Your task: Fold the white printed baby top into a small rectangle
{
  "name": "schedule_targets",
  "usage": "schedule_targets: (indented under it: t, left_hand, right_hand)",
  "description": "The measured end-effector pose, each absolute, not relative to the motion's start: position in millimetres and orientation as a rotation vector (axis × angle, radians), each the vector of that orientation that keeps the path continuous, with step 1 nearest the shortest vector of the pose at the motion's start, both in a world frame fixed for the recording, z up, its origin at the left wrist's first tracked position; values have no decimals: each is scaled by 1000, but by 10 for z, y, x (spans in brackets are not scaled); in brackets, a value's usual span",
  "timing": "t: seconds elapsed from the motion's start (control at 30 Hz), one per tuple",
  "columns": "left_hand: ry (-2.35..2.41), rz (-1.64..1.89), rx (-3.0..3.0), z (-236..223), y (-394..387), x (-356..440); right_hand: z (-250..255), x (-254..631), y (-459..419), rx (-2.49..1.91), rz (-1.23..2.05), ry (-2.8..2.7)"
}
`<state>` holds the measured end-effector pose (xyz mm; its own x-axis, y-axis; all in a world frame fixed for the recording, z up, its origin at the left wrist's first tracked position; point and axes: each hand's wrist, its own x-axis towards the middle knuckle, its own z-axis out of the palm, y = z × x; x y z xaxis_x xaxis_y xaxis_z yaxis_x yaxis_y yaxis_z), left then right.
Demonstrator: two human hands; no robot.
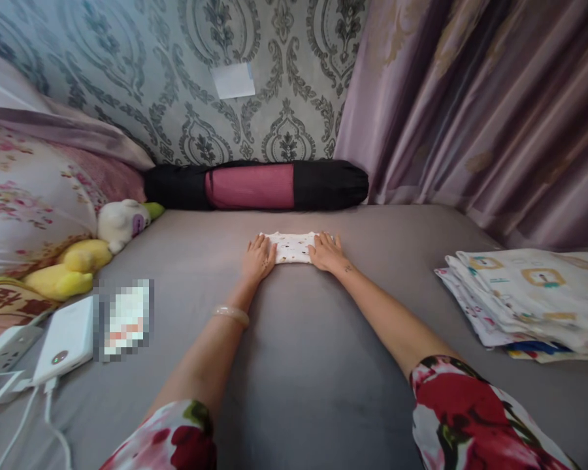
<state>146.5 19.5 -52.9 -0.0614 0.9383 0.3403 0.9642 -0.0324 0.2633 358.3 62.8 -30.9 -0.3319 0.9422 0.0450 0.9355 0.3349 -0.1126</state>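
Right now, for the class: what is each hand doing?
Left hand: open, fingers on the white patterned cloth.
Right hand: open, fingers on the cloth's other end.

A home bedroom, with plush toys (119,224) and patterned wallpaper (196,98).

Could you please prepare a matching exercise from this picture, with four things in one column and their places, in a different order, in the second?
Things
1. small spotted cloth
2. black-and-pink long bag
3. stack of cloths
4. pale bracelet

Places
A. on the left forearm, near the wrist
B. lying along the foot of the patterned wall
C. to the right of the right arm
D. between the left hand and the right hand

Right pairs: 1-D, 2-B, 3-C, 4-A
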Motion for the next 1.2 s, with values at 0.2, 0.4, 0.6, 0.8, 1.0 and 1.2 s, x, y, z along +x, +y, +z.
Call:
schedule_targets:
  t: [0.2, 0.4, 0.6, 0.8, 1.0, 1.2]
  left_hand:
    - [-2218, -630, -2059, -521, 179, 1487]
    - [-2286, -588, -2085, -518, 188, 1475]
    - [-2284, -635, -2057, -507, 170, 1481]
    - [-2253, -690, -2024, -466, 138, 1492]
    - [-2309, -699, -1984, -463, 139, 1493]
    - [-2353, -725, -1968, -498, 162, 1476]
  right_hand:
    - [-356, 3570, 699, -1617, 105, -2514]
    - [-464, 3589, 702, -1631, 142, -2504]
    - [-395, 3585, 729, -1666, 187, -2542]
    - [-267, 3336, 657, -1601, 229, -2517]
    - [-334, 3121, 547, -1532, 298, -2536]
    - [-371, 3140, 546, -1525, 286, -2537]
